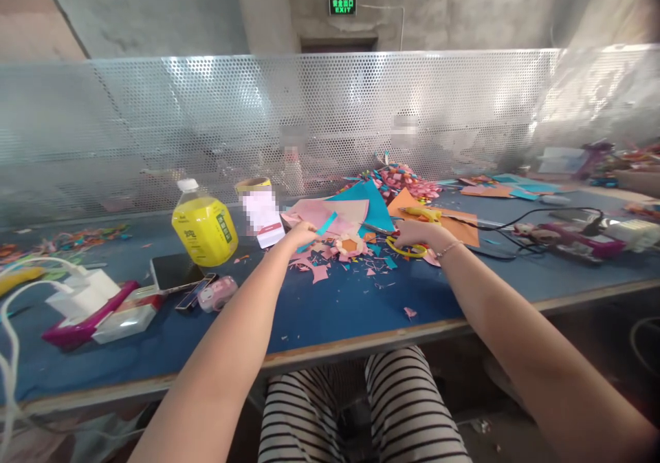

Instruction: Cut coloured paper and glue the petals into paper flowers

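My left hand [300, 233] is closed in a pinch on a small teal paper strip [324, 225], over a pile of pink paper scraps [320, 270]. My right hand [416, 232] rests on the blue table [335, 311], its fingers curled around yellow-handled scissors [405, 247] whose blades point left toward the paper. Pink, teal and orange paper sheets [371, 205] lie just behind both hands. A small pink and orange cut shape [349, 245] sits between the hands.
A yellow drink bottle [204, 225], a phone [175, 270], a tape roll [252, 185] and a white charger [85, 294] stand at the left. Cables and a magenta device [577, 239] lie at the right. A perforated metal screen [330, 119] backs the table.
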